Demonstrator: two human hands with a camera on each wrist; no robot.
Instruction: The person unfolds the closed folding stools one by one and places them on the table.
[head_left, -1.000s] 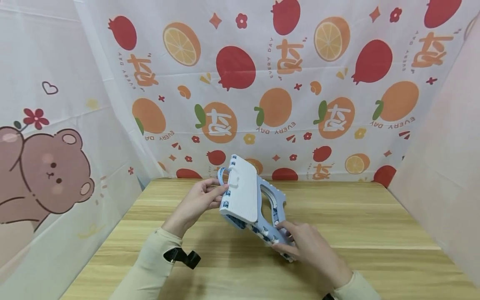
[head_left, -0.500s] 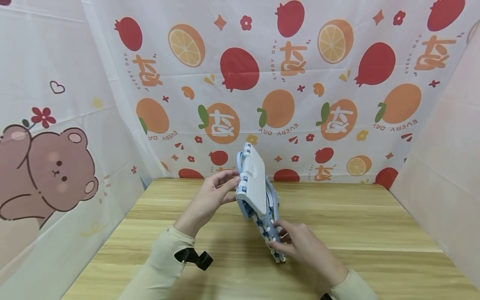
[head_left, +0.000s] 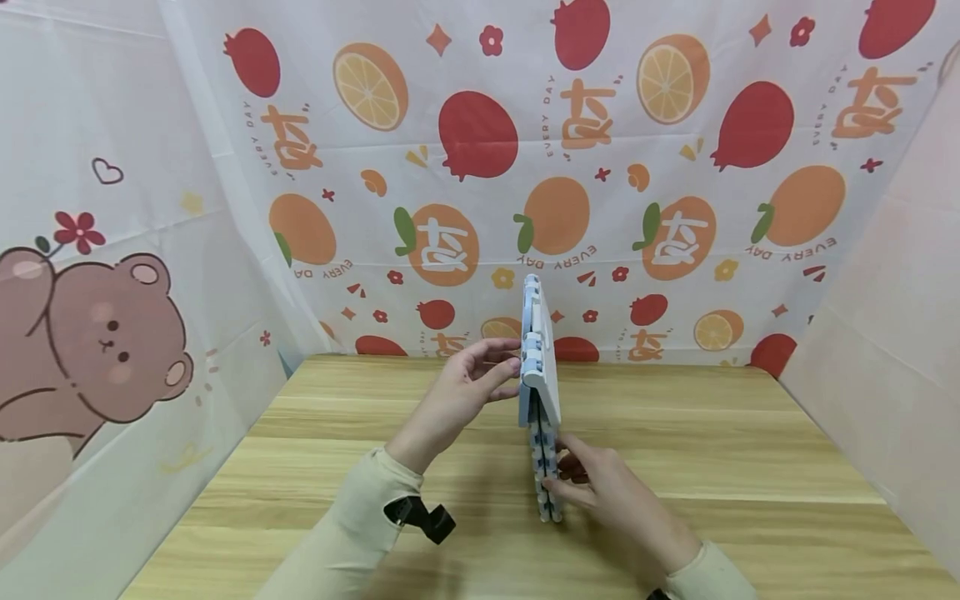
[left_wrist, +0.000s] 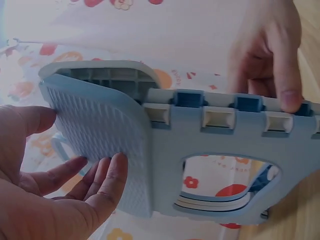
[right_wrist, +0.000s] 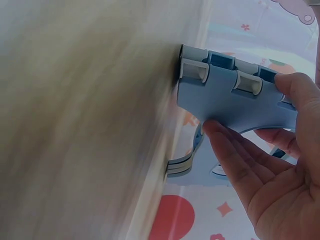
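A folding step stool (head_left: 542, 392), light blue and white, stands nearly folded flat on the wooden table, seen almost edge-on in the head view. Its textured blue top panel (left_wrist: 100, 130) and the white one behind it form a narrow wedge. My left hand (head_left: 465, 387) touches the blue panel with its thumb and fingertips, without wrapping round it. Lower down, my right hand (head_left: 618, 492) holds the leg section, thumb on the hinged edge and fingers on the blue leg panel (right_wrist: 235, 107). In the head view, the stool partly hides the right fingertips.
The wooden table (head_left: 712, 450) extends to both sides of the stool. A fruit-patterned cloth (head_left: 465, 217) hangs along the back edge. Pale cloth walls stand left, with a bear print (head_left: 112, 333), and right. A black wrist strap (head_left: 420, 517) sits on the left sleeve.
The stool has turned from showing its white top panel to nearly edge-on, and its top has moved right and more upright. My left hand has moved right with it; the right hand keeps its hold.
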